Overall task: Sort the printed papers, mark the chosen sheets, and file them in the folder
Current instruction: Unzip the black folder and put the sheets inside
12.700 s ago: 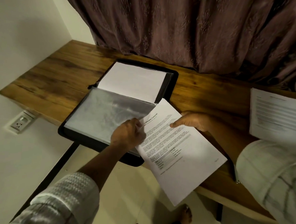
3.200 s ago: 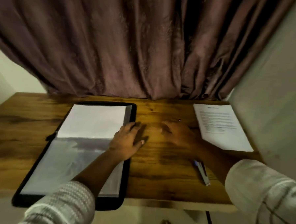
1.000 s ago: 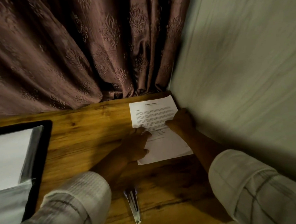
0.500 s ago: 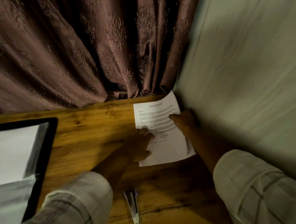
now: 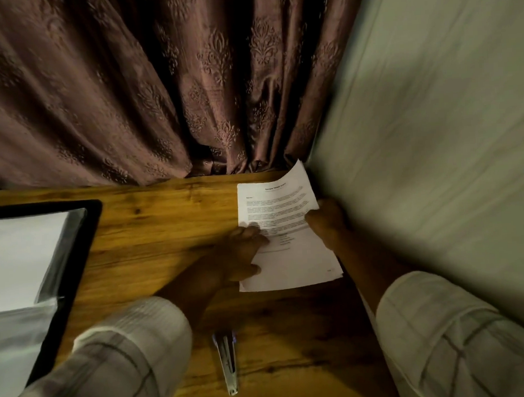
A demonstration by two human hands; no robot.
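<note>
Printed papers (image 5: 291,257) lie on the wooden desk (image 5: 165,221) just past the middle of the view toward 5 o'clock, their far right corner lifted beside the wall (image 5: 433,128). The left hand (image 5: 239,255) rests on the papers' 9 o'clock edge, fingers laid over the text. The right hand (image 5: 325,222) pinches their 3 o'clock edge. A pen (image 5: 226,361) lies at 6 o'clock between the 2 sleeves (image 5: 125,342), apart from the papers. An open black folder (image 5: 90,231) holding a white sheet (image 5: 18,256) sits at 9 o'clock. A patterned curtain (image 5: 127,84) hangs at 12 o'clock.
</note>
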